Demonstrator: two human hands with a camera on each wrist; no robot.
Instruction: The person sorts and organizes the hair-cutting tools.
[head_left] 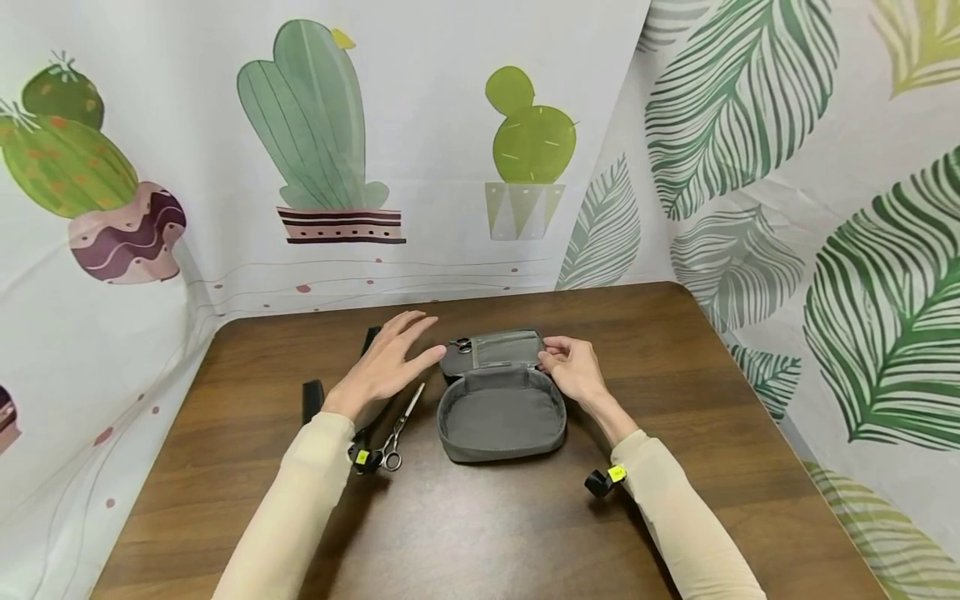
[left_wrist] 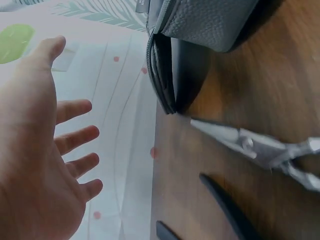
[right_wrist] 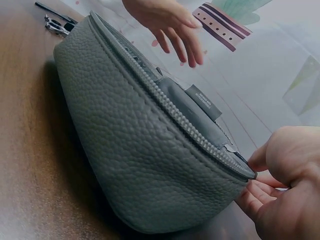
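A grey zip case (head_left: 501, 417) lies unzipped on the table, its lid (head_left: 504, 346) folded back on the far side. My right hand (head_left: 573, 367) pinches the case's edge at the right, near the hinge; in the right wrist view its thumb (right_wrist: 259, 159) and fingers meet at the end of the zipper (right_wrist: 170, 107). Hovering left of the lid, my left hand (head_left: 390, 358) has its fingers spread and holds nothing. A small pair of scissors (head_left: 462, 344) shows at the lid's left side. Below the left hand lie larger silver scissors (head_left: 401, 433), apart from the case.
Black, slim items, one of them by the left wrist (head_left: 312, 400), lie partly hidden under the left hand; their kind cannot be told. A brown wooden table (head_left: 480, 533) bears everything. Behind it hangs a printed cloth (head_left: 435, 150) with cacti and leaves.
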